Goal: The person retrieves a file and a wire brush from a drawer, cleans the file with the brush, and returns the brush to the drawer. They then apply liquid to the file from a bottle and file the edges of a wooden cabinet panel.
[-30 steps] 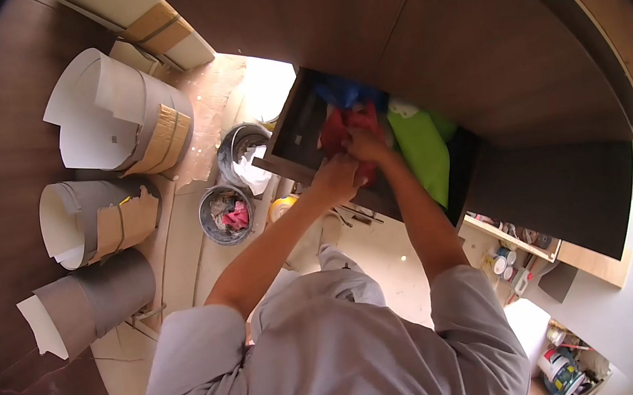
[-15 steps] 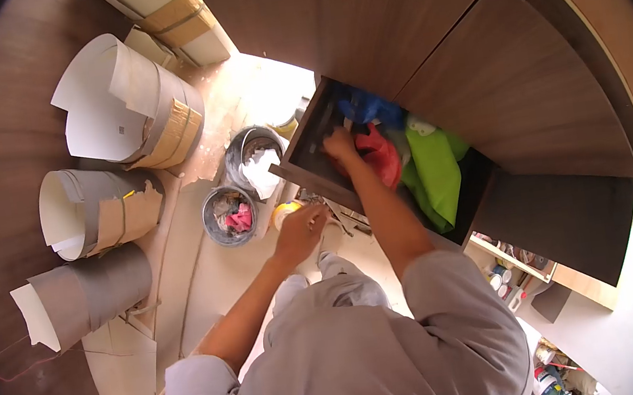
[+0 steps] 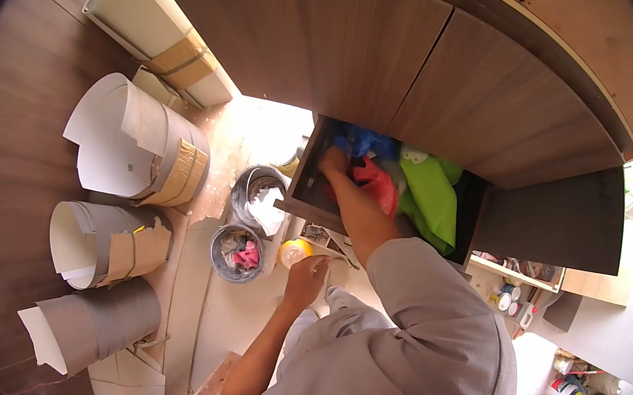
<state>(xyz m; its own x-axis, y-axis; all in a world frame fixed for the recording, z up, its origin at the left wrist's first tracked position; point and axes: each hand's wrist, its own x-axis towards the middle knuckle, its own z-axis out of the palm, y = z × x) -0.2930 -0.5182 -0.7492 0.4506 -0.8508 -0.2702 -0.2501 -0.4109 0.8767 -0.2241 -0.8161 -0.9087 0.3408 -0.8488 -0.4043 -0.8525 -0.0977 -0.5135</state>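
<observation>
An open dark drawer (image 3: pixel 314 212) holds a blue item (image 3: pixel 367 141), a red item (image 3: pixel 376 186) and a bright green cloth (image 3: pixel 430 200). My right hand (image 3: pixel 334 161) reaches into the drawer's left end, beside the blue and red items; its fingers are hidden or blurred. My left hand (image 3: pixel 308 278) is outside the drawer, above the floor near a yellow-and-white round object (image 3: pixel 295 253). Its fingers are curled together, and whether something small is between them is too small to tell.
Two buckets, one with white material (image 3: pixel 267 209) and one with pink and grey scraps (image 3: pixel 238 254), stand left of the drawer. Rolled sheets (image 3: pixel 164 130) lean at the left. Cabinet doors (image 3: pixel 327 36) rise above the drawer. Containers (image 3: pixel 505 297) sit at the lower right.
My left hand has left the red item and pulled back below the drawer. My right hand has moved left and deeper into the drawer, off the red item. The view has shifted.
</observation>
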